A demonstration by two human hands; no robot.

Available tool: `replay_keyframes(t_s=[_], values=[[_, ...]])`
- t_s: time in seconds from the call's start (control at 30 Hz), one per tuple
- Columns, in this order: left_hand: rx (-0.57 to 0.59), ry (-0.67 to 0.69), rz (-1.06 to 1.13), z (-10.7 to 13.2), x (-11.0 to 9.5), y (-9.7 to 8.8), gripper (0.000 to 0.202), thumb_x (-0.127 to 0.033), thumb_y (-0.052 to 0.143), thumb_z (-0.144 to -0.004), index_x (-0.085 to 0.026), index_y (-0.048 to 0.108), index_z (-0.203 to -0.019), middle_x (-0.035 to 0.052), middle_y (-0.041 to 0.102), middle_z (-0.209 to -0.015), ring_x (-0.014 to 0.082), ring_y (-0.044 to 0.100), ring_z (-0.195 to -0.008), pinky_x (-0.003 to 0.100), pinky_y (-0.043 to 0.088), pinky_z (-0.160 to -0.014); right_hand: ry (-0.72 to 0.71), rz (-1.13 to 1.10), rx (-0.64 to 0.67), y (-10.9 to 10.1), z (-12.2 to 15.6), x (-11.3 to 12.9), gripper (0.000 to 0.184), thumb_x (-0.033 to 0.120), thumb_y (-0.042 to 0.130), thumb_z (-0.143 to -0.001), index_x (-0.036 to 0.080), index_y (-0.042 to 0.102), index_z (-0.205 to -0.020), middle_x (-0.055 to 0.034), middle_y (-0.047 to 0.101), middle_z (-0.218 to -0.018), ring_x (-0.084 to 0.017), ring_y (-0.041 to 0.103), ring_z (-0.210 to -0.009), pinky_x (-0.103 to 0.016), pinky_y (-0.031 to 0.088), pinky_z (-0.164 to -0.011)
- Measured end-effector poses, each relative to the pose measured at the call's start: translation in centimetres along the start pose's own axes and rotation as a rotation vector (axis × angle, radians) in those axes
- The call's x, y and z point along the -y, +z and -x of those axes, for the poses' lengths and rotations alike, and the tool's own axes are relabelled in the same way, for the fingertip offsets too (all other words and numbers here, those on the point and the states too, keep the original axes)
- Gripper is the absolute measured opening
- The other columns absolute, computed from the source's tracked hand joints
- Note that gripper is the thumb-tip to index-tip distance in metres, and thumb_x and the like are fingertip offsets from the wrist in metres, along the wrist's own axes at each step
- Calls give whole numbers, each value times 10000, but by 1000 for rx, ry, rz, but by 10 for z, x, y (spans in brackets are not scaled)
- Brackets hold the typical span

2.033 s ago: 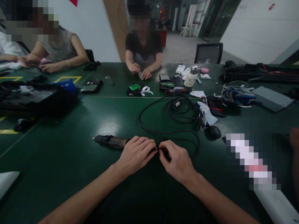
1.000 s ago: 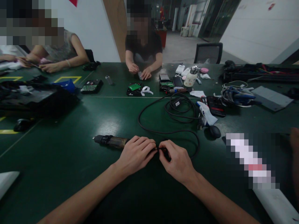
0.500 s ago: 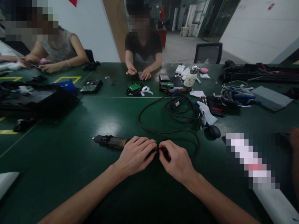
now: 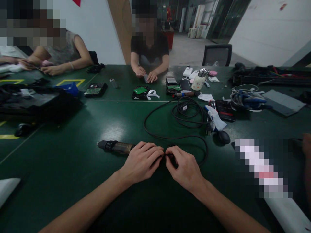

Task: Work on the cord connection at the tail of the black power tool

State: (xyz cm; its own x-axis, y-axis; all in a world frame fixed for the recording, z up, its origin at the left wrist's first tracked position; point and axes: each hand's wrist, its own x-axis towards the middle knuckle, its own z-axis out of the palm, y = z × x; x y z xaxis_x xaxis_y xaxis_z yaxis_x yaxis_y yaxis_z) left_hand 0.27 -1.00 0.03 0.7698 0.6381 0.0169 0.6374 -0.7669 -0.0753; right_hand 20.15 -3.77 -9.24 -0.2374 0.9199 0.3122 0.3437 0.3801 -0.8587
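Held toward worktop's (image 4: 68, 161) near edge: 1 screwdriver (image 4: 118, 147), 1 cable (image 4: 144, 124) — left hand (image 4: 143, 163) clasps screwdriver palm-down, right hand (image 4: 186, 166) pinches cable.

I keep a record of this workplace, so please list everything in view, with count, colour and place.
Cylindrical hand tool: 1, black and brown, near centre.
Long looped cable: 1, black, centre.
Worktable: 1, green, foreground.
Flat units with circuit boards: 3, black and green, far side.
Patterned bottle: 1, cream, far side, right.
Rounded bulb: 1, black, right of cable.
Flat rectangular plate: 1, grey, far right.
Flat pieces: 2, white, lower left and right.
Bulky open case: 1, black, left.
Mesh-backed chair: 1, black, beyond table.
Co-workers: at least 2, grey and black tops, opposite.
Other small items: uncounted, mixed, scattered.
Left hand: 1, bare, gripping tool.
Right hand: 1, bare, likely holding cable.
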Motion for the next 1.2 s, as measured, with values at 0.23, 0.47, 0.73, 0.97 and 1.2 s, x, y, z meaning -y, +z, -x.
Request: replay_keyframes(t_s=[0.23,0.47,0.73,0.97,1.2], values=[[-29,-22,-36,1,-2,5,122,-271,577,-1054,-214,649,-1134,19,745,-1147,208,678,-1062,399,456,-899,-4,2,-10,1,0,0,101,163,571,-981,236,596,-1047,-43,700,-1016,-195,690,-842,-312,527,-707],[-44,-26,-55,0,1,5,146,-337,590,-1055,-210,656,-1084,22,745,-1122,204,687,-1011,393,461,-872,0,-2,-7,2,0,-1,95,164,569,-986,237,585,-1045,-41,693,-1006,-200,689,-846,-315,524,-704],[-15,8,-28,0,1,1,175,-278,569,-1048,-214,652,-1188,29,735,-1216,221,675,-1114,405,476,-917,6,-3,3,1,0,0,90,175,563,-996,236,586,-1057,-40,691,-1024,-197,688,-844,-322,527,-710],[9,4,-4,1,0,-1,240,-282,583,-1027,-222,637,-1254,36,717,-1280,233,666,-1137,416,477,-927,12,-11,9,1,1,0,91,173,563,-1002,237,586,-1063,-41,691,-1034,-200,686,-870,-324,523,-733],[-6,-31,-20,1,2,2,151,-314,573,-1049,-202,653,-1111,34,726,-1254,222,680,-1081,416,466,-912,12,-23,7,2,1,-1,82,176,572,-999,231,594,-1057,-40,693,-1031,-190,682,-852,-310,513,-715]])
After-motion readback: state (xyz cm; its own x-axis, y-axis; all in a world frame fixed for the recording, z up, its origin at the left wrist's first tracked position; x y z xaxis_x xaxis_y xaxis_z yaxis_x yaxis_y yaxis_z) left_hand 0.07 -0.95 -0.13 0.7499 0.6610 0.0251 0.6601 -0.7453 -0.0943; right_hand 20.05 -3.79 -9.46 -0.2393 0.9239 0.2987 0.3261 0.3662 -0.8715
